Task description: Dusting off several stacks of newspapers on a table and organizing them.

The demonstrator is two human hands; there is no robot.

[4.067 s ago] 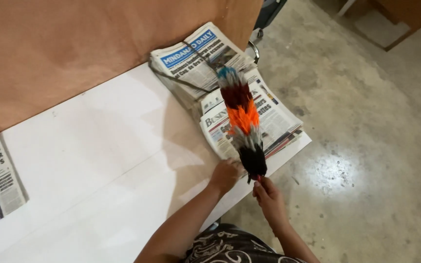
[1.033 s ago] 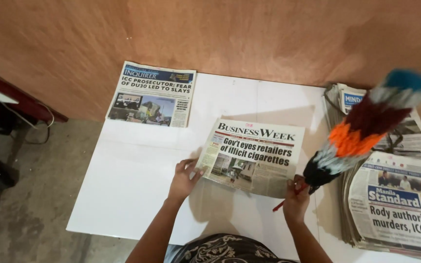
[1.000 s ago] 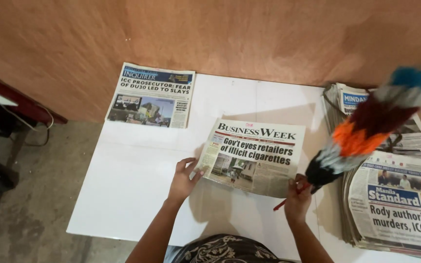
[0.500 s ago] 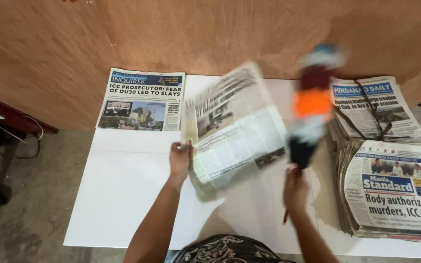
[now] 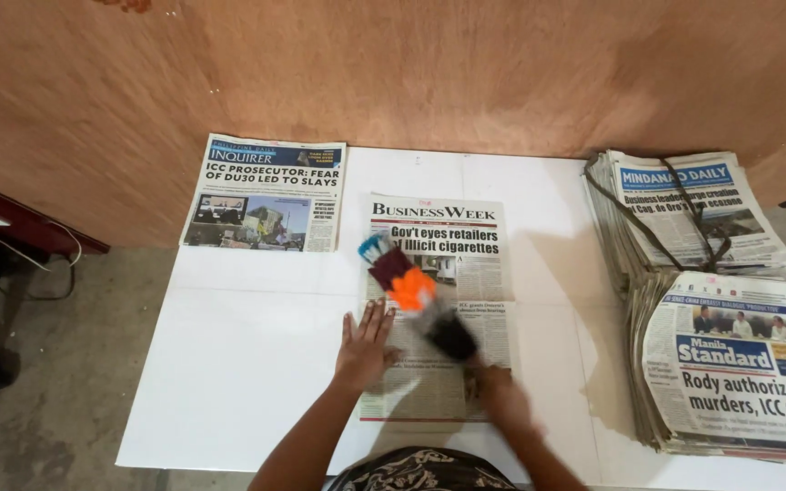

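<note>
On the white counter, the left hand presses flat — fingers spread — on an opened newspaper, while the right hand grips a multicoloured feather duster.

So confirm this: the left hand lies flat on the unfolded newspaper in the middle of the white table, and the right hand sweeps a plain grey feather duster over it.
One detail is wrong. The head view shows the feather duster is multicoloured, blue, dark red, orange and black, not plain grey. The left hand does lie flat on the unfolded newspaper on the white table, and the right hand holds the duster over it.
</note>
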